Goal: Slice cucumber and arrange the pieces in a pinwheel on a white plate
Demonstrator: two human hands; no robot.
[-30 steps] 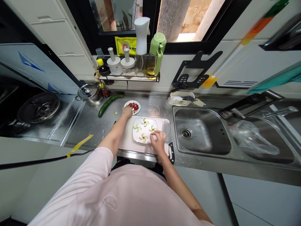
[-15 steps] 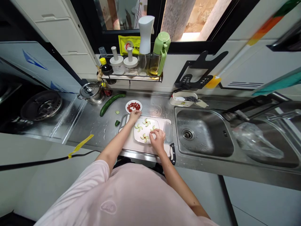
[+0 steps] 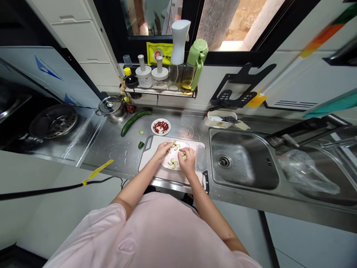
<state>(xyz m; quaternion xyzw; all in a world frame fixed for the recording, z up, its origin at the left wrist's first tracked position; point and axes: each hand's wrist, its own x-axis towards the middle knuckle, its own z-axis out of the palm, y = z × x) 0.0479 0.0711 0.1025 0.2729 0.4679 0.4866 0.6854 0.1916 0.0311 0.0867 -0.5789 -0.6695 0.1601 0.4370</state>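
Observation:
A white plate bearing pinwheel flowers of pale green cucumber slices with red centres rests on a cutting board. Over the plate's left part my left hand has its fingertips pinched together; anything between them is too small to make out. My right hand is at the plate's right side, thumb and fingers drawn together, partly covering one flower. What it pinches, if anything, is hidden. Just behind the board is a small white dish of chopped red pieces.
A whole cucumber, a cut end and a thin slice lie on the steel counter left of the board. A knife handle sticks out at the board's right edge, near the sink. A lidded pot stands back left.
My left hand has come back from the edge of the dish of red pieces to over the plate, near my right hand. My right hand stays at the plate's right side. The camera view has shifted slightly.

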